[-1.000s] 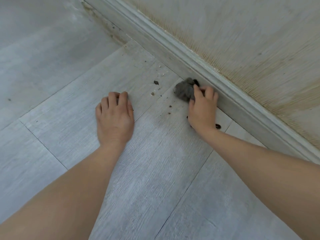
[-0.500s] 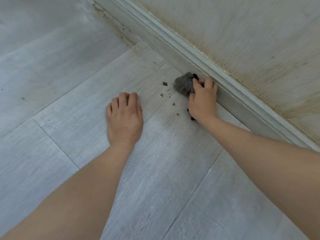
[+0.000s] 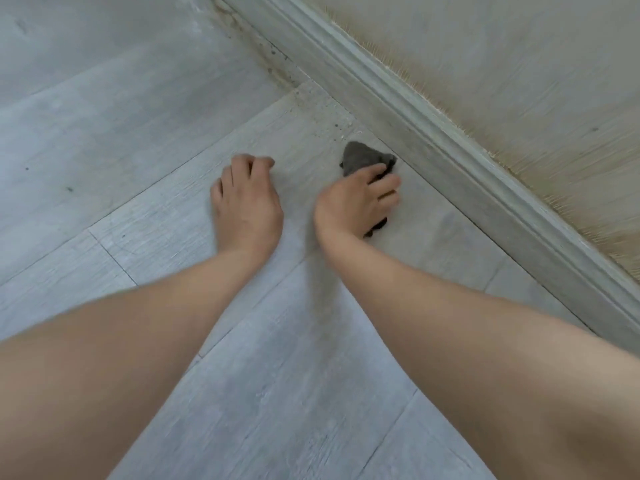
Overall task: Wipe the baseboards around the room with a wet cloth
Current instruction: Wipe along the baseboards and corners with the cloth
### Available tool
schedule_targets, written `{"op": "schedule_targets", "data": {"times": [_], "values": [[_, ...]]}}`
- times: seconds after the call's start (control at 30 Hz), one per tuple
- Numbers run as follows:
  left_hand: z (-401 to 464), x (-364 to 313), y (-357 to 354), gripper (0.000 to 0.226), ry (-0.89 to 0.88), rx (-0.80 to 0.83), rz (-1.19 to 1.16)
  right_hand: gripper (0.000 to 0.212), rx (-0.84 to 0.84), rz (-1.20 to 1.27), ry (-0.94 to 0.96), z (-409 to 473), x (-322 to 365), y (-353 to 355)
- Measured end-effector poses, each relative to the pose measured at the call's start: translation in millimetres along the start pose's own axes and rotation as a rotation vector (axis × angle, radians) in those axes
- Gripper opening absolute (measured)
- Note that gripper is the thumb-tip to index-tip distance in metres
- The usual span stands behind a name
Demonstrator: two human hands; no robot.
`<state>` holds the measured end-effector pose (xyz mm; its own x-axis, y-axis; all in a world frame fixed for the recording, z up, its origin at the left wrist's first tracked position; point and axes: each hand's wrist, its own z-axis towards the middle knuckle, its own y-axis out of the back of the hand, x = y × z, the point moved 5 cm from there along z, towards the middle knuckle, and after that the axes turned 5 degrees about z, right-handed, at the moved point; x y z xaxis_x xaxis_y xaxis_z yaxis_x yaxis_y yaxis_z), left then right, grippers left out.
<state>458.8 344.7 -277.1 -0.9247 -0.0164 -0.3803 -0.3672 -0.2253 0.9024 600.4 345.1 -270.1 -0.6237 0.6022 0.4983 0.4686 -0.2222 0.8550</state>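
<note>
A white moulded baseboard (image 3: 433, 133) runs diagonally from the top middle to the right edge, under a beige wall. My right hand (image 3: 356, 202) grips a bunched dark grey cloth (image 3: 360, 159) on the floor, a short way out from the baseboard. The cloth pokes out beyond my fingers and below my palm. My left hand (image 3: 246, 199) rests on the floor to the left of it, fingers curled under, holding nothing.
Pale grey wood-look floor planks (image 3: 138, 168) fill the view. Dark grime and specks lie along the floor where it meets the baseboard at grime (image 3: 263, 57), further up to the left of the cloth.
My right hand has drawn the cloth away from the baseboard onto the floor, over where the crumbs lay. The view has shifted forward and my left hand's fingers have curled more.
</note>
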Motion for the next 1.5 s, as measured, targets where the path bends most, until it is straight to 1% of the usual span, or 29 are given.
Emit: {"op": "schedule_targets", "data": {"times": [0.1,0.17,0.23,0.27,0.33,0.4,0.43,0.5,0.6,0.7,0.8,0.93,1.03,1.1,1.23,1.3,1.4,1.5], "values": [[30,33,4,0.033,0.007,-0.007,0.101,0.076,0.114,0.034,0.097,18,50,-25],[32,44,2,0.029,-0.040,-0.020,0.136,0.075,0.178,0.025,0.178,29,68,-34],[31,44,-2,0.025,-0.086,-0.035,0.144,0.069,0.202,0.032,0.211,39,70,-38],[30,43,-3,0.024,-0.096,-0.032,0.141,0.063,0.204,0.054,0.217,42,67,-37],[28,42,-1,0.023,-0.083,-0.036,0.141,0.042,0.192,0.135,0.247,45,63,-31],[30,41,0,0.022,-0.085,-0.035,0.128,0.022,0.133,0.208,0.283,49,58,-20],[30,42,-1,0.022,-0.078,-0.024,0.123,0.021,0.097,0.239,0.295,49,54,-13],[29,42,-1,0.023,-0.069,-0.007,0.116,0.025,0.035,0.247,0.307,47,44,4],[29,41,0,0.024,-0.080,-0.005,0.109,0.040,-0.008,0.071,0.301,44,14,26],[31,41,0,0.023,-0.080,0.000,0.083,0.049,0.065,-0.116,0.230,45,-12,34],[34,41,0,0.024,-0.089,0.018,0.027,0.052,0.180,-0.239,0.210,45,-12,33],[34,41,-1,0.024,-0.091,0.036,-0.016,0.060,0.320,-0.322,0.185,46,-9,30],[33,42,0,0.025,-0.075,0.064,-0.025,0.061,0.371,-0.319,0.165,44,-14,30],[33,42,0,0.025,-0.076,0.073,-0.029,0.060,0.327,-0.301,0.157,43,-16,26],[34,41,1,0.026,-0.060,0.085,-0.049,0.057,0.111,-0.266,0.140,38,-10,14],[34,41,1,0.027,-0.050,0.091,-0.045,0.057,0.076,-0.277,0.230,43,0,7],[35,42,0,0.027,-0.020,0.115,-0.069,0.057,0.140,-0.298,0.460,65,27,-10],[45,46,2,0.028,-0.019,0.165,-0.129,0.056,0.205,-0.265,0.613,83,57,-20]]}}
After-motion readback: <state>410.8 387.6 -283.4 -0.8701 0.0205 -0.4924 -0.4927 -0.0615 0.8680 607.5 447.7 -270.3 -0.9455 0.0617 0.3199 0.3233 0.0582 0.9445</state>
